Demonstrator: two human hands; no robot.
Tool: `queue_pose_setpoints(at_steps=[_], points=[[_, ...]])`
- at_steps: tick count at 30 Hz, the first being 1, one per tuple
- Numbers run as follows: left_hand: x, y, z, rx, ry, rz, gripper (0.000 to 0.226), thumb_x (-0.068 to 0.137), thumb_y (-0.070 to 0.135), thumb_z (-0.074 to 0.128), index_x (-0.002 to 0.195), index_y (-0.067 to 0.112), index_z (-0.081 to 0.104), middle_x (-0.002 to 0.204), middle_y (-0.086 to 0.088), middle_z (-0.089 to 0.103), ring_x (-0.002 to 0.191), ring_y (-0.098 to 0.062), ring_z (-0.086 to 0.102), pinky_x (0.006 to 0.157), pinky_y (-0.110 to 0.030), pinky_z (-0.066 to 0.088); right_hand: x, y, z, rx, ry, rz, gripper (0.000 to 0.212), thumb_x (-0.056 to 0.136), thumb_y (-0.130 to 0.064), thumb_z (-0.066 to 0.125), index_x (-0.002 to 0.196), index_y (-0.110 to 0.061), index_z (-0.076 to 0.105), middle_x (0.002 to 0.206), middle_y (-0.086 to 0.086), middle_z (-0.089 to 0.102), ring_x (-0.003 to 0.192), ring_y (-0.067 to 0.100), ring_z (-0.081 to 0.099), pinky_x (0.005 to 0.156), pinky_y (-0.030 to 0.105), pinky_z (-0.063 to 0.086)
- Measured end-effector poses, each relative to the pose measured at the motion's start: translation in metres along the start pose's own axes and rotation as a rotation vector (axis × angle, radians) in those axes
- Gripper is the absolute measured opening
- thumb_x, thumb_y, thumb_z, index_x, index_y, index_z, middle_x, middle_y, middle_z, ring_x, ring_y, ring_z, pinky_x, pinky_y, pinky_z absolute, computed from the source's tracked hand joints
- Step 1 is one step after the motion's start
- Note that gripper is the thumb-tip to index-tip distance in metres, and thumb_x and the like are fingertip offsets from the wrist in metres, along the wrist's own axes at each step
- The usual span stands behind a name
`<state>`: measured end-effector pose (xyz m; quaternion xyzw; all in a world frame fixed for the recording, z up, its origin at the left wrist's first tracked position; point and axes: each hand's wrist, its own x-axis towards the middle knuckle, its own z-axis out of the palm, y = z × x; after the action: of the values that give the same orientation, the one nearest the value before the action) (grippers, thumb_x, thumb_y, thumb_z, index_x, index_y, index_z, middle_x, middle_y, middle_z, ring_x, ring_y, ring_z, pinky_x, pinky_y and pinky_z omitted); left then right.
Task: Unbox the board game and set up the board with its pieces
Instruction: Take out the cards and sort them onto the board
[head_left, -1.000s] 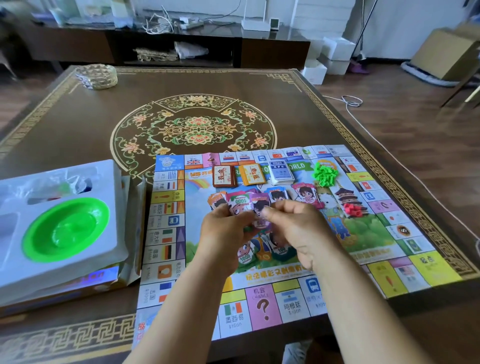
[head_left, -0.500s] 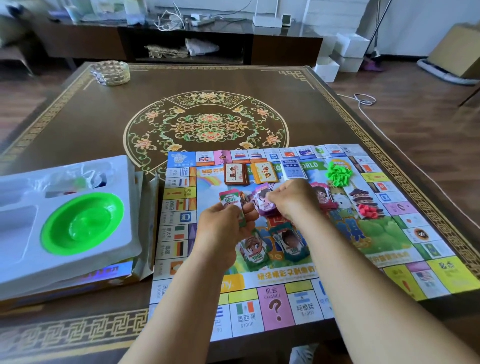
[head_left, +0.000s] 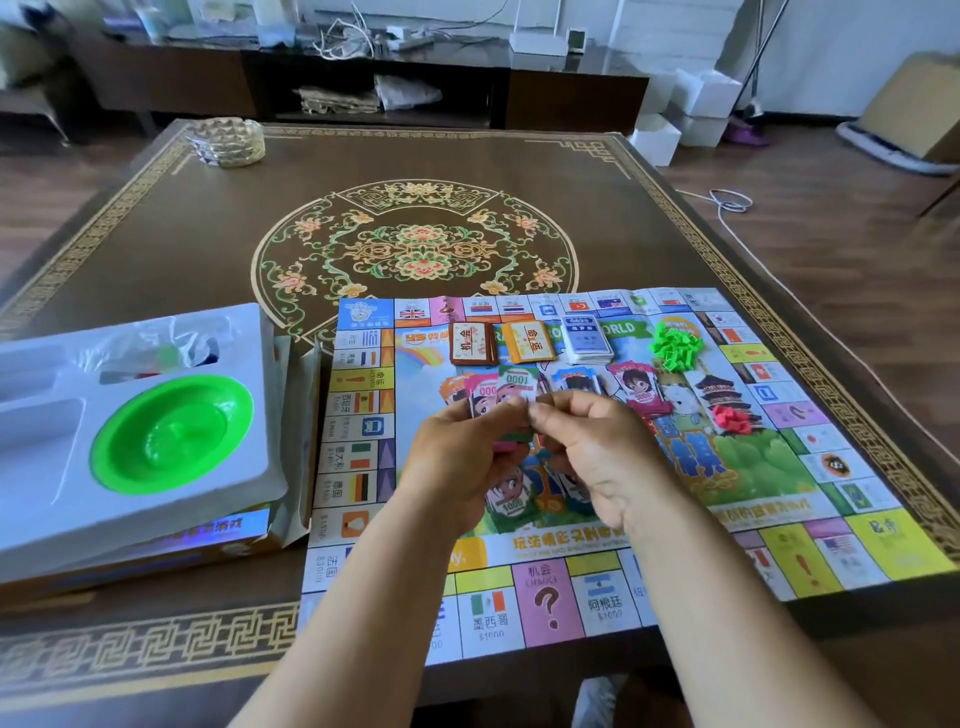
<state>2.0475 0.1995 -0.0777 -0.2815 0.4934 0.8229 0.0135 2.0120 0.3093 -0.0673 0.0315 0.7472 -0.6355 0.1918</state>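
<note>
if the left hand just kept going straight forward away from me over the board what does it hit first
Probably the brown card deck at the board's far side. The left hand, gripping play money, points roughly that way; the bills laid between sit flat beneath its path. Depth is uncertain.

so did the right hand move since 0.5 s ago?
Yes. The right hand has pulled back toward the person, away from the blue card deck, and now meets the left hand at the play money.

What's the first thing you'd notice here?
Two hands meet over the middle of the colourful game board: the left hand grips a fan of play money and the right hand pinches at it. Off to the left, a bright green bowl sits in a white tray.
</note>
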Motion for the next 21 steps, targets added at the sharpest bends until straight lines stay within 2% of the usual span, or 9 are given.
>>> queue_pose_setpoints(at_steps=[4, 9, 14, 18, 21], points=[[0.0, 0.002, 0.001, 0.042, -0.023, -0.019, 0.017, 0.092, 0.02, 0.059, 0.091, 0.006, 0.067, 0.08, -0.01, 0.067, 0.066, -0.017, 0.058, 0.053, -0.024, 0.05, 0.003, 0.003, -0.005, -0.036, 0.066, -0.017, 0.015, 0.086, -0.016, 0.066, 0.072, -0.017, 0.063, 0.065, -0.003, 0.062, 0.059, 0.009, 0.053, 0.059, 0.026, 0.045], [0.002, 0.002, -0.001, 0.055, 0.025, 0.012, 0.011, 0.091, 0.014, 0.06, 0.083, 0.008, 0.065, 0.077, -0.01, 0.068, 0.067, -0.02, 0.06, 0.067, -0.033, 0.054, 0.001, 0.003, -0.008, -0.078, 0.07, -0.03, 0.018, 0.084, -0.015, 0.068, 0.067, -0.016, 0.062, 0.056, -0.004, 0.056, 0.052, 0.01, 0.048, 0.054, 0.028, 0.041], [0.0, -0.001, 0.0, 0.072, 0.025, 0.023, 0.01, 0.088, 0.012, 0.064, 0.08, 0.008, 0.066, 0.075, -0.009, 0.066, 0.065, -0.018, 0.059, 0.058, -0.028, 0.055, 0.0, 0.002, -0.011, -0.149, 0.117, -0.073, 0.022, 0.08, -0.026, 0.073, 0.064, -0.019, 0.061, 0.055, -0.01, 0.057, 0.049, 0.004, 0.047, 0.05, 0.021, 0.037], [0.0, 0.004, -0.005, 0.036, 0.082, 0.052, 0.013, 0.09, 0.016, 0.062, 0.082, 0.007, 0.064, 0.076, -0.008, 0.067, 0.064, -0.014, 0.063, 0.059, -0.022, 0.056, -0.001, 0.002, -0.016, -0.223, 0.121, -0.041, 0.023, 0.077, -0.028, 0.076, 0.064, -0.016, 0.061, 0.052, -0.006, 0.054, 0.047, 0.009, 0.044, 0.05, 0.023, 0.036], [0.003, 0.01, -0.013, -0.051, 0.129, 0.065, 0.017, 0.094, 0.018, 0.057, 0.089, 0.003, 0.063, 0.071, -0.007, 0.069, 0.058, -0.012, 0.066, 0.056, -0.022, 0.055, -0.003, 0.005, -0.015, -0.355, 0.055, 0.001, 0.025, 0.075, -0.031, 0.077, 0.067, -0.012, 0.062, 0.052, -0.003, 0.053, 0.046, 0.01, 0.042, 0.05, 0.024, 0.034]])
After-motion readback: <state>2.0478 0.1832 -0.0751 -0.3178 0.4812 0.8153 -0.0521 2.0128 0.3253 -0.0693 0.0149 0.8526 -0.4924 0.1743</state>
